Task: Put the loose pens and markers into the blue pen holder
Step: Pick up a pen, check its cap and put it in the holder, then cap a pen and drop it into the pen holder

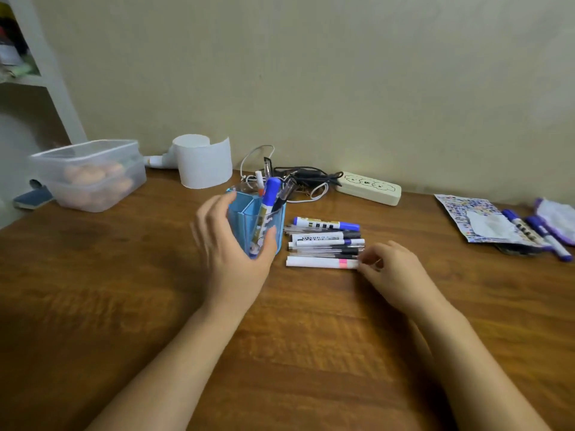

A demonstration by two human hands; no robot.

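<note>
blue pen holder (264, 225) steadied by left hand (230, 244); white marker (320, 262) end touched by right hand (392, 269) fingers (365, 259), not yet closed; should be pinched firmly, lifted clear of pile.

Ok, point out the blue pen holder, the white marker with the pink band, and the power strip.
blue pen holder (278, 224), head view, on its right wall.
white marker with the pink band (314, 262), head view, mid-barrel.
power strip (370, 188), head view, on its top face.
</note>
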